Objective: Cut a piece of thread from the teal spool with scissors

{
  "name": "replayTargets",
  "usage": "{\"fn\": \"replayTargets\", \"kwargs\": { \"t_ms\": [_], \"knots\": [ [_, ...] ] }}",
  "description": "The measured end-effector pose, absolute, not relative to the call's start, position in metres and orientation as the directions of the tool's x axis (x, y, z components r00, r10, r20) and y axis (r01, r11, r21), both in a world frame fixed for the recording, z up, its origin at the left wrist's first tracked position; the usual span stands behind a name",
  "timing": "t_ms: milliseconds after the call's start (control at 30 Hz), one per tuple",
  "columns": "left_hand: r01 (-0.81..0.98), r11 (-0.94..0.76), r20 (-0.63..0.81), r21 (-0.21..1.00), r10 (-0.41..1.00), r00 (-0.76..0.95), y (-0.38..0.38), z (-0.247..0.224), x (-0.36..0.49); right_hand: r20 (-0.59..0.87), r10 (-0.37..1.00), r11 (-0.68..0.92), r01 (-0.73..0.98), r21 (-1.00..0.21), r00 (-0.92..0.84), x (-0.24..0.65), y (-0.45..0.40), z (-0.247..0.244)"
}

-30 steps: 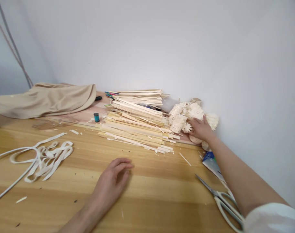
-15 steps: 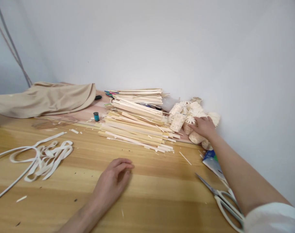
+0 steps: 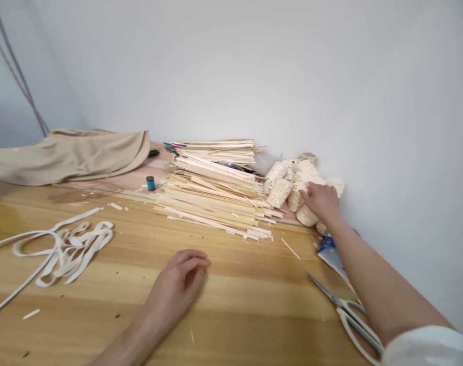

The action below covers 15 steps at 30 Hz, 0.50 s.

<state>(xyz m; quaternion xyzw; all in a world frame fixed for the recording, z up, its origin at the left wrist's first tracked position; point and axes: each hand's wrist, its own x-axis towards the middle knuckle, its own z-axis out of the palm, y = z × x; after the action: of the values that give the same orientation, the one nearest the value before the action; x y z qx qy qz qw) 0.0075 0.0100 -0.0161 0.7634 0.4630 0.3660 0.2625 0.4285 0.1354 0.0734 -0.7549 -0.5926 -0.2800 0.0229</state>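
Note:
My right hand [image 3: 321,201] lies on a cluster of pale woven wood-strip pieces [image 3: 292,185], with its fingers at a frilled, star-like edge. Whether it grips anything, I cannot tell. Small woven cups [image 3: 279,192] stand tilted in that cluster, near a tall pile of thin wood strips [image 3: 210,188]. My left hand [image 3: 177,278] rests on the wooden tabletop [image 3: 231,295], fingers loosely curled around nothing. It is nearest the front of the strip pile and touches none of it.
White-handled scissors [image 3: 347,311] lie below my right forearm, beside a blue-and-white packet [image 3: 330,256]. A looped white strap [image 3: 69,251], a teal thread spool [image 3: 151,183] and a draped beige cloth [image 3: 59,160] are on the left. A white wall rises behind.
My right hand has shifted slightly right and deeper onto the woven pieces, and the frilled piece beneath it has moved. My left hand has stayed in place.

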Motion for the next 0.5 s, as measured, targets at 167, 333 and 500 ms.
{"fn": "replayTargets", "kwargs": {
  "t_ms": [167, 333, 500],
  "knots": [
    [0.516, -0.457, 0.341, 0.724, 0.888, 0.308, 0.01, -0.015, 0.008, 0.502, 0.854, -0.302, 0.915, 0.267, 0.135, 0.429, 0.125, 0.068],
    [0.514, -0.473, 0.362, 0.716, 0.88, 0.307, 0.009, -0.019, 0.007, 0.469, 0.878, -0.248, 0.93, 0.27, 0.098, 0.421, 0.125, 0.069],
    [0.507, -0.471, 0.363, 0.721, 0.881, 0.303, 0.011, -0.024, 0.007, 0.461, 0.866, -0.338, 0.908, 0.248, 0.196, 0.412, 0.139, 0.068]
  ]
}}
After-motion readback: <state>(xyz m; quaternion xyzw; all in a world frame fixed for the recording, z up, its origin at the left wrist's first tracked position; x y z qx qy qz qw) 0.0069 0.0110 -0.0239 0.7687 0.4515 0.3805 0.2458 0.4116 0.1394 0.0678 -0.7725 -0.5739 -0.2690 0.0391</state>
